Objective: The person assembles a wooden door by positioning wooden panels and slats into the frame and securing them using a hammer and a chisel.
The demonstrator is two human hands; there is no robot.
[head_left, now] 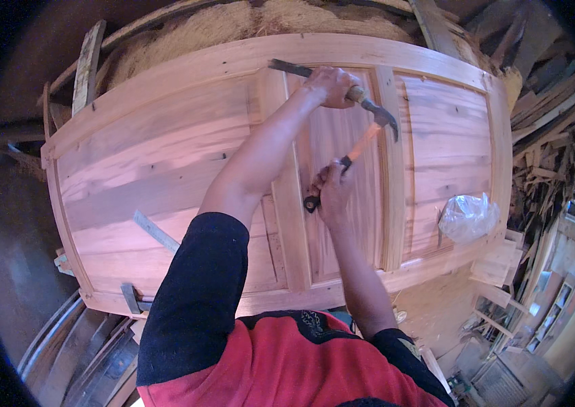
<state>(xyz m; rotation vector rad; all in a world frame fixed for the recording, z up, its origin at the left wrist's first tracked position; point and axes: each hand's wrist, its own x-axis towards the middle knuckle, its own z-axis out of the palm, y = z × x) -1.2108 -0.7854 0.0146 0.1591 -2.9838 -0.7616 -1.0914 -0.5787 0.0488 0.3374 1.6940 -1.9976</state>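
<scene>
My left hand grips a chisel with a dark blade and a wooden handle, lying slanted over the top of the paneled wooden door, near the upper end of its narrow middle panel. My right hand is closed round the black grip of a hammer with an orange shaft. The hammer's dark claw head is at the end of the chisel's handle; whether they touch I cannot tell.
A crumpled clear plastic bag lies on the door's right part, a metal ruler on its left. A dark metal tool is at the lower left edge. Sawdust lies beyond the door; scrap wood is piled at the right.
</scene>
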